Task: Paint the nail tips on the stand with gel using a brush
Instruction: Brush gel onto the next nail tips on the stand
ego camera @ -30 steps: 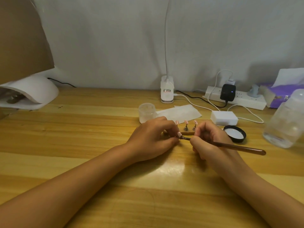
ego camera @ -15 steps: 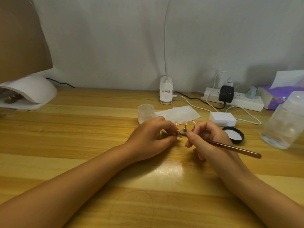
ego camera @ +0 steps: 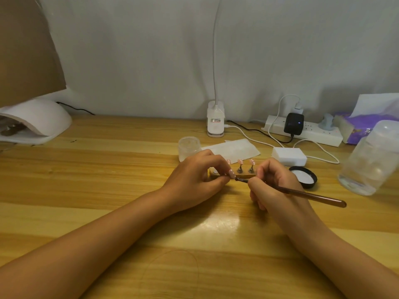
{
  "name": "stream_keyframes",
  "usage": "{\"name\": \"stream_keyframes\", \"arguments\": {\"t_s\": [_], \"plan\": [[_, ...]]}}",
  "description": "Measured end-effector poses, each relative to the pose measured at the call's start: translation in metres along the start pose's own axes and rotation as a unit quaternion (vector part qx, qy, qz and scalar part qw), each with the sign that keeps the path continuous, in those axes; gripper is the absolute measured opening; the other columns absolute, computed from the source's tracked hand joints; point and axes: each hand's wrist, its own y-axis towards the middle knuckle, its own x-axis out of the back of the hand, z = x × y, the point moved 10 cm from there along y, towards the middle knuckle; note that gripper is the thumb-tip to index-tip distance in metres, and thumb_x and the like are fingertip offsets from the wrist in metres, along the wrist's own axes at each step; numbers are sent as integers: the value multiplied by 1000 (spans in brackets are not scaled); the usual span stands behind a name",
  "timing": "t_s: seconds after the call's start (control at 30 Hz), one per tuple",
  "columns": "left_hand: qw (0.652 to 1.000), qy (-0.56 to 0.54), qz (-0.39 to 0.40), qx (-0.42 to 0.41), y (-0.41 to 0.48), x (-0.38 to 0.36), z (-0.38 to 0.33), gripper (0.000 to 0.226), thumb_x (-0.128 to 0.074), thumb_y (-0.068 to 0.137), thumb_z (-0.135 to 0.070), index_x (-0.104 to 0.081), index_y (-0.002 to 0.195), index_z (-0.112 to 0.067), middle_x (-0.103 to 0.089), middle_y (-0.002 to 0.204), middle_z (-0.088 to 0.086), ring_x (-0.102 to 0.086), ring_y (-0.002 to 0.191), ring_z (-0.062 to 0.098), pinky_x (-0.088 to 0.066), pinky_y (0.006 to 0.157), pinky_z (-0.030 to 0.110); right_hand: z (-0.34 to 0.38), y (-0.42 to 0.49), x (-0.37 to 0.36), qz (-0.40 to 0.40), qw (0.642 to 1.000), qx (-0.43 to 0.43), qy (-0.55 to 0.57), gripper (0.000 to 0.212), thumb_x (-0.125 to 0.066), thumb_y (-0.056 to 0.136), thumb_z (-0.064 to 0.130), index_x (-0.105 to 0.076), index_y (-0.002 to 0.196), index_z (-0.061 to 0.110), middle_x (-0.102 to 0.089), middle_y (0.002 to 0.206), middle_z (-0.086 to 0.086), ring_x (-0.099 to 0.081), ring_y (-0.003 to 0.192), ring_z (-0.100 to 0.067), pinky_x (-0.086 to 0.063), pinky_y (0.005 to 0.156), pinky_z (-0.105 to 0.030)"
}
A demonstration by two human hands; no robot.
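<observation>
Pink nail tip [ego camera: 231, 174] pinched in left hand [ego camera: 194, 182], held just in front of the stand [ego camera: 245, 175] at desk [ego camera: 108, 180] centre. Two more tips [ego camera: 240, 161] upright on the stand. Right hand [ego camera: 274, 184] grips the brush [ego camera: 302, 194]; bristle end touches the held tip. Open jar [ego camera: 188, 147] behind left hand; black lid [ego camera: 304, 176] right of the stand.

Left hand [ego camera: 194, 180] fingers curled, pinching left of the small wooden nail-tip stand [ego camera: 244, 175]; right hand [ego camera: 274, 186] curled, gripping, just right of it.
</observation>
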Motion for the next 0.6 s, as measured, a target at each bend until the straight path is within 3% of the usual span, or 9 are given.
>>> {"name": "stream_keyframes", "arguments": {"t_s": [0.1, 0.2, 0.37, 0.6], "plan": [[1000, -4, -1, 6, 0, 0, 2, 12, -73, 88, -17, -70, 91, -28, -61, 95, -8, -49, 62, -12, -32, 54, 9, 0, -1, 6, -24, 999, 1, 40, 10, -59, 86, 14, -52, 84, 7, -59, 62, -4, -52, 53, -10, -41, 49, -25], [1000, 1, 0, 9, 0, 0, 3, 9, -73, 87, -18, -70, 91, -26, -61, 97, -7, -49, 61, -10, -32, 55, 10, 4, -2, 10, -41, 996, 14, 74, 14, -59, 93, 17, -53, 84, 9, -66, 62, -6, -54, 47, -5, -44, 44, -17], [1000, 15, 5, 0, 0, -1, 1, 13, -74, 87, -18, -66, 88, -29, -57, 89, -14, -49, 66, -16, -32, 56, 9, 6, -2, 8, -40, 996, 16, 83, 16, -59, 94, 19, -54, 85, 7, -69, 64, -6, -55, 45, -3, -47, 45, -17], [1000, 30, -2, -9, -1, -1, 1, 13, -78, 83, -18, -70, 87, -28, -52, 80, -22, -48, 64, -13, -28, 56, 12, 4, -3, 3, -25, 998, 2, 53, 20, -59, 94, 23, -54, 89, 4, -71, 67, -6, -53, 45, -6, -49, 48, -25]]}}
